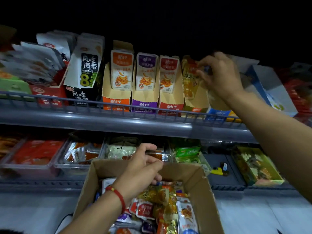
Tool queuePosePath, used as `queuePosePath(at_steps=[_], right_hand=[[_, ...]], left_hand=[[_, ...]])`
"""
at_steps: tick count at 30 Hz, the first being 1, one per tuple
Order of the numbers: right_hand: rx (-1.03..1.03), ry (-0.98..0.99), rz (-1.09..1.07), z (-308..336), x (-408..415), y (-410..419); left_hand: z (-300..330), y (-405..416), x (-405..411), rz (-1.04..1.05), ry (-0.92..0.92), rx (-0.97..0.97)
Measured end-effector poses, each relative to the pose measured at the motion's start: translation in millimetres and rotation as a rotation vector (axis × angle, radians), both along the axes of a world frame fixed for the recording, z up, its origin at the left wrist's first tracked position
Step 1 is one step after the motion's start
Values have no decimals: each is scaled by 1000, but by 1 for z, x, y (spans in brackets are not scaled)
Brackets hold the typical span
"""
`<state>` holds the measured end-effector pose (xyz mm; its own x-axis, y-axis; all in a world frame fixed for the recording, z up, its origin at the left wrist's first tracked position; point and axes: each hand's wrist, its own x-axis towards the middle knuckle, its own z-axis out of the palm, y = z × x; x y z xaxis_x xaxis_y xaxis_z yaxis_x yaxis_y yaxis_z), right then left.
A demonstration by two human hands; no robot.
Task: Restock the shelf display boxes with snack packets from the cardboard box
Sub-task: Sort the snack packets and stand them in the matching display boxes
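Note:
An open cardboard box (200, 179) sits low in the middle, full of mixed snack packets (162, 198). My left hand (143, 168) reaches into it with fingers curled over the gold packets; whether it grips one is hidden. On the upper shelf stand display boxes: orange (116, 100), purple (144, 103), red (171, 105) and gold (195, 108). My right hand (219, 73) pinches gold snack packets (190, 76) at the top of the gold display box.
A grey wire rail (118, 107) runs along the upper shelf's front edge. Black seaweed boxes (84, 76) and white packets stand to the left, a blue box (270, 92) to the right. The lower shelf holds clear trays (79, 164) of red, white and green snacks.

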<state>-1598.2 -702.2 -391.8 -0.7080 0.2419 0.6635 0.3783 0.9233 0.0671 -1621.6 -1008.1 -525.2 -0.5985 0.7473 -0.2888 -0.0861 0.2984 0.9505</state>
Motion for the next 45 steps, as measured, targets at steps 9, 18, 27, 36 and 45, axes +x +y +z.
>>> queuePosePath(at_steps=[9, 18, 27, 36, 45], right_hand=[[-243, -197, 385, -93, 117, -84], [-518, -461, 415, -158, 155, -99], [-738, -576, 356, -166, 160, -101], [-1552, -385, 260, -156, 145, -114], [-1573, 149, 232, -137, 145, -113]], left_hand=[[-69, 9, 3, -408, 429, -451], [-109, 10, 22, -700, 754, -771], [-128, 13, 12, -621, 1016, -483], [-49, 9, 25, -317, 524, 255], [-19, -1, 25, -191, -307, 254]])
